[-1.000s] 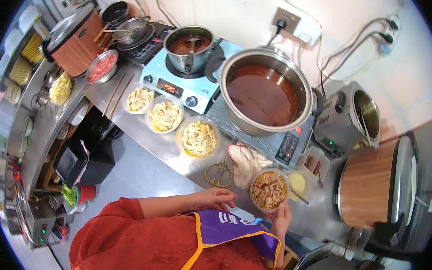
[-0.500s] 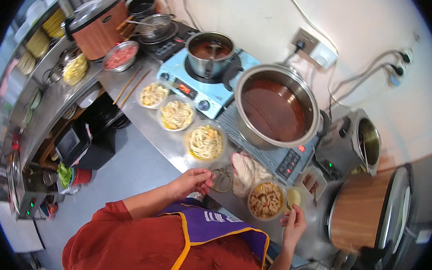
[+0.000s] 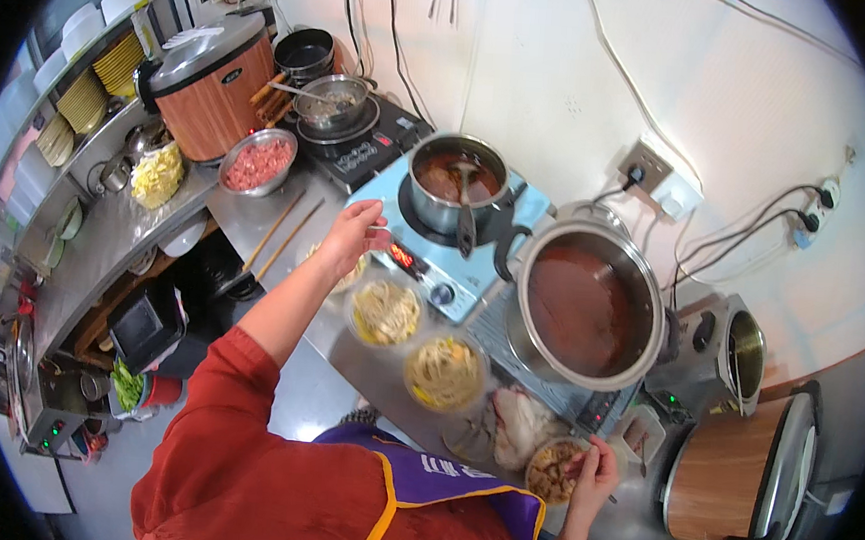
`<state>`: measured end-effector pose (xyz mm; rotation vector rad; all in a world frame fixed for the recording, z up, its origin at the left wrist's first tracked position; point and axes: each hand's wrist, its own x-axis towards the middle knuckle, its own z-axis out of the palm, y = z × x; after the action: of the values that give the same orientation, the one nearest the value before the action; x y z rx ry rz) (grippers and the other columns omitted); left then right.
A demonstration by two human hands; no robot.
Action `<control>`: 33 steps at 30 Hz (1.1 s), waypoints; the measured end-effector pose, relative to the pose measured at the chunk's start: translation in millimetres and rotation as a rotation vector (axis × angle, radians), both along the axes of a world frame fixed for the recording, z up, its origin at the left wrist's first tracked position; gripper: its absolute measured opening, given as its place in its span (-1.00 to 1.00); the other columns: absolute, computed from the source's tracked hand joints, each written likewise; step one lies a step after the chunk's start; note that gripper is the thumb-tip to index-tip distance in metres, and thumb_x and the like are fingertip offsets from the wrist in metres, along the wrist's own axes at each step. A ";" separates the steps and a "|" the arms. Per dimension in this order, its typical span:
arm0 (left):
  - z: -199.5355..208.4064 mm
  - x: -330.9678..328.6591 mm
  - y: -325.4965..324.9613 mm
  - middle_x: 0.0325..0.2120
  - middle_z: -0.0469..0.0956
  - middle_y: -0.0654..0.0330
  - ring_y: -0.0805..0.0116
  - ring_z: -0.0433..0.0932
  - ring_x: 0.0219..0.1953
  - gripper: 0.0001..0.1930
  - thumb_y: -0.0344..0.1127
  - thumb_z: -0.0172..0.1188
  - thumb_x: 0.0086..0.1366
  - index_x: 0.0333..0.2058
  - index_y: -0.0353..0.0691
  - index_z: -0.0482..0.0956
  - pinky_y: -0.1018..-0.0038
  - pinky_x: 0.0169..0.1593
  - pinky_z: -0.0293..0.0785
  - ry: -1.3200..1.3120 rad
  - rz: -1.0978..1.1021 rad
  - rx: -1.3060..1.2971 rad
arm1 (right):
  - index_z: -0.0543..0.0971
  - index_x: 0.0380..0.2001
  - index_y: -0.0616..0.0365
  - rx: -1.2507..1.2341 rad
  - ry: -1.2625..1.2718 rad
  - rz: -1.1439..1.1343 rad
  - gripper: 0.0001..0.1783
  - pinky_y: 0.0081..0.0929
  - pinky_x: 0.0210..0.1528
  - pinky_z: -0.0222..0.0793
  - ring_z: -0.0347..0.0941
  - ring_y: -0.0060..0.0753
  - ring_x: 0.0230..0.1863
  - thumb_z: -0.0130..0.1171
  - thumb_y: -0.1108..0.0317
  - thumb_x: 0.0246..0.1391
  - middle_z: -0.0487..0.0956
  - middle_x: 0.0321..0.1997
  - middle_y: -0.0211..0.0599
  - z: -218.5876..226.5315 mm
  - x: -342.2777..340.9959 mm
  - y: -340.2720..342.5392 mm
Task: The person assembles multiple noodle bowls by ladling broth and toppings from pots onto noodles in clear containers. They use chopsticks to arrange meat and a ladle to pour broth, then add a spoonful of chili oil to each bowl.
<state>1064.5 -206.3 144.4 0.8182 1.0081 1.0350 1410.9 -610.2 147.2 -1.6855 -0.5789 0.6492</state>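
Observation:
My left hand [image 3: 355, 234] is stretched out over the front edge of the light-blue induction cooker [image 3: 383, 191], its fingers loosely extended with nothing in them. Beyond it, a small steel pot [image 3: 439, 206] of reddish-brown sauce holds a ladle [image 3: 466, 217]. At the near right, my right hand [image 3: 594, 472] is closed in a pinch beside a tub of brown chopped meat [image 3: 545, 471]; what the fingers hold is hidden. Two noodle bowls, a middle one [image 3: 386, 313] and a right one [image 3: 445, 373], stand on the counter; my left forearm partly covers another bowl [image 3: 340, 269].
A large pot of dark red broth [image 3: 590, 311] stands on a second cooker. A crumpled cloth [image 3: 518, 432] lies near the tub. Chopsticks [image 3: 284, 240], a bowl of raw minced meat [image 3: 259, 165] and a wood-look cooker [image 3: 214, 94] are far left. Another wood-look cooker [image 3: 724, 471] stands right.
My left hand has moved forward and left, from beside the cloth to above the blue cooker. My right hand stays by the meat tub. The view has shifted.

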 end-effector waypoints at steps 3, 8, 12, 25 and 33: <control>1.1 -2.7 79.9 -0.29 0.41 0.15 0.35 0.51 -0.41 -0.49 0.00 0.15 0.32 0.05 -0.26 0.34 0.39 -0.37 0.59 0.153 -0.005 0.033 | 0.52 -0.10 0.18 0.029 -0.037 -0.020 -0.78 -0.71 -0.60 0.28 0.40 -0.66 -0.62 -0.01 0.32 0.31 0.49 -0.54 -0.44 2.1 -26.3 34.2; 4.3 6.0 180.4 -0.38 0.45 0.11 0.29 0.55 -0.54 -0.27 0.33 0.05 0.23 0.01 -0.29 0.32 0.38 -0.48 0.60 0.355 -0.328 0.027 | 0.53 -0.12 0.19 -0.020 -0.112 -0.143 -0.80 -0.71 -0.61 0.29 0.37 -0.68 -0.64 0.00 0.35 0.30 0.49 -0.58 -0.45 10.5 -60.2 68.8; 5.0 20.8 219.7 -0.60 0.50 0.17 0.28 0.55 -0.68 -0.22 0.45 -0.06 0.20 -0.19 -0.35 0.45 0.39 -0.59 0.57 0.407 -0.658 -0.046 | 0.53 -0.11 0.20 -0.015 -0.113 -0.241 -0.80 -0.70 -0.62 0.26 0.35 -0.67 -0.64 0.00 0.38 0.29 0.47 -0.58 -0.44 16.3 -71.0 71.6; 0.8 20.7 233.4 -0.50 0.47 0.19 0.37 0.53 -0.59 -0.41 0.27 0.00 0.30 -0.26 -0.26 0.50 0.41 -0.57 0.57 0.386 -0.767 0.049 | 0.53 -0.08 0.22 -0.054 -0.168 -0.236 -0.77 -0.66 -0.62 0.24 0.32 -0.69 -0.63 0.01 0.39 0.28 0.48 -0.57 -0.44 29.8 -89.3 84.0; 50.7 10.7 199.8 -0.56 0.36 0.41 0.59 0.30 -0.55 -0.87 -0.31 0.14 0.35 -0.32 -0.21 0.43 0.62 -0.45 0.31 0.489 0.032 0.843 | 0.56 -0.10 0.19 -0.134 -0.129 -0.328 -0.78 -0.67 -0.55 0.36 0.42 -0.67 -0.59 0.04 0.36 0.27 0.52 -0.53 -0.44 37.9 -106.9 79.5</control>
<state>1075.2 -6.5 195.2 1.8138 0.9739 1.3370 1303.9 -530.7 185.0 -1.9055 -0.3421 0.3503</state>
